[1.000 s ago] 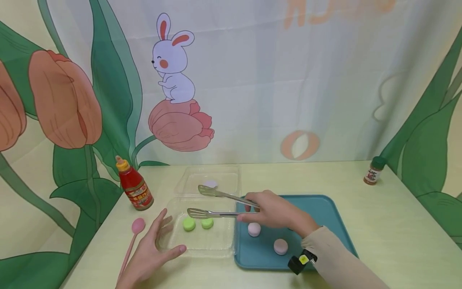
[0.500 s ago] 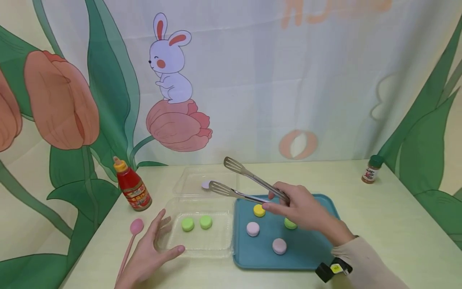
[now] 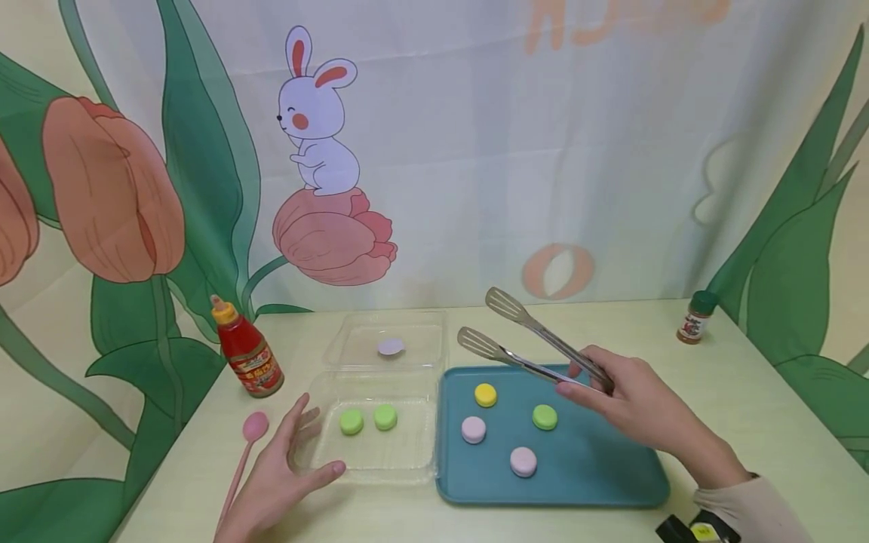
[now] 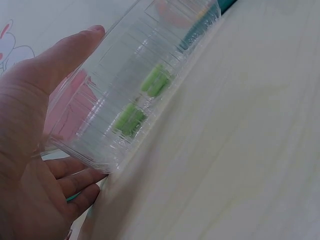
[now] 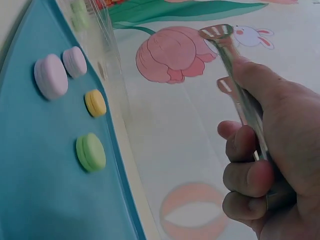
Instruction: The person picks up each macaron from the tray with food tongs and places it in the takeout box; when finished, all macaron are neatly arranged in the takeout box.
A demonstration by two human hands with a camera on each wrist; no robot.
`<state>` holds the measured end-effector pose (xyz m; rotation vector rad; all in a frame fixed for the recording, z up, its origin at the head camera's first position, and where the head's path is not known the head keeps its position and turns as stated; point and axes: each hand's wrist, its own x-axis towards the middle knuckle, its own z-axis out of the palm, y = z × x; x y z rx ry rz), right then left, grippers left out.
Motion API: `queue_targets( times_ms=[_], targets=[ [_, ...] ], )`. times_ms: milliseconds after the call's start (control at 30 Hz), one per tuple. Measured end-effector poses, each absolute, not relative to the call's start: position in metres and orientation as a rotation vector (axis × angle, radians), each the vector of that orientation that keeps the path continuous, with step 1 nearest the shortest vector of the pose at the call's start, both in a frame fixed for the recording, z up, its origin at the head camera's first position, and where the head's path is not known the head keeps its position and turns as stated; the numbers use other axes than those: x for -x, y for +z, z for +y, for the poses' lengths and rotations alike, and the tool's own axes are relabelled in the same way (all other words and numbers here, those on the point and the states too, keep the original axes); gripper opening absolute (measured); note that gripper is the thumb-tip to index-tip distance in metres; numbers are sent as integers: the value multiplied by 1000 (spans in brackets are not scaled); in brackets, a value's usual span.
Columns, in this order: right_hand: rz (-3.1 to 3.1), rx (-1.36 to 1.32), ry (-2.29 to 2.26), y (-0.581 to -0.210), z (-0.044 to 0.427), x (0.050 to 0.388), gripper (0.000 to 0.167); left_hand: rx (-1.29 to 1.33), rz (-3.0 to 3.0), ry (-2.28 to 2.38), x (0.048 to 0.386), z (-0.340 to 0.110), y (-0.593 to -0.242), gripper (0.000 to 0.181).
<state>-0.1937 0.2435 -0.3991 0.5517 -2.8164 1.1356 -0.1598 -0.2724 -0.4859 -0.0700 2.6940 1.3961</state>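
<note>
My right hand (image 3: 652,407) grips metal tongs (image 3: 543,335) above the back of the blue tray (image 3: 597,475). The slotted tips stand apart with nothing between them. On the tray lie a yellow macaron (image 3: 485,395), a green macaron (image 3: 545,417) and two pale pink macarons (image 3: 523,461). Left of the tray is an open clear plastic box (image 3: 400,460). Two green macarons (image 3: 385,417) sit side by side in its near half. At the box's left side rests my left hand (image 3: 281,467), thumb and fingers spread; in the left wrist view its fingertips reach the box corner.
A red sauce bottle (image 3: 251,354) stands at the back left, behind a pink spoon-like utensil (image 3: 255,427). A small green-capped jar (image 3: 697,317) is at the back right. The box lid (image 3: 353,339) lies folded back, with a whitish round patch on it.
My right hand has carried the tongs from above the clear box rightward over the tray, uncovering the yellow and green macarons. My left hand has stayed by the box.
</note>
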Motion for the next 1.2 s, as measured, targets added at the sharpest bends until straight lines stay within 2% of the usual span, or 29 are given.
queue_targets(
  times_ms=[467,1200],
  targets=[
    [-2878,-457,1068,-432,296,171,24,63,2697,1400,159,-273,-486,129],
    [-3122,-443,1120,-468,325,157,38,43,2713,1390,159,-274,-487,129]
  ],
)
